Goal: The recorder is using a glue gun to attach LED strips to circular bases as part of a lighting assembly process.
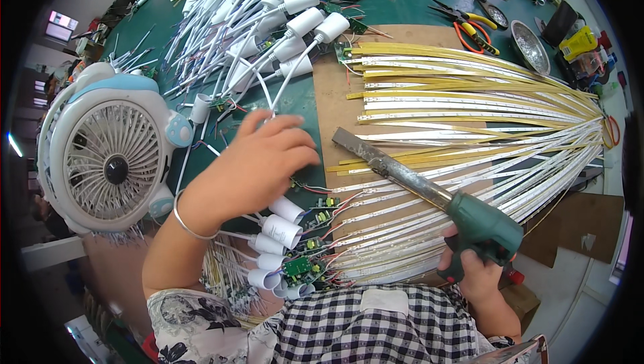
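My left hand, fingers bent, is over the near edge of a pile of white lamp holders. A white cable from the pile runs in between its fingers, which appear closed on it. My right hand is wrapped round the green handle of a soldering gun. The gun's dark metal barrel points up and left over fanned yellow and white LED strips. Beneath my left hand, several white lamp holders with green circuit boards lie wired to the nearer strips.
A white and blue fan stands at the left. Pliers, cutters with orange handles and a metal dish lie at the back right. Brown board lies under the strips on the green table.
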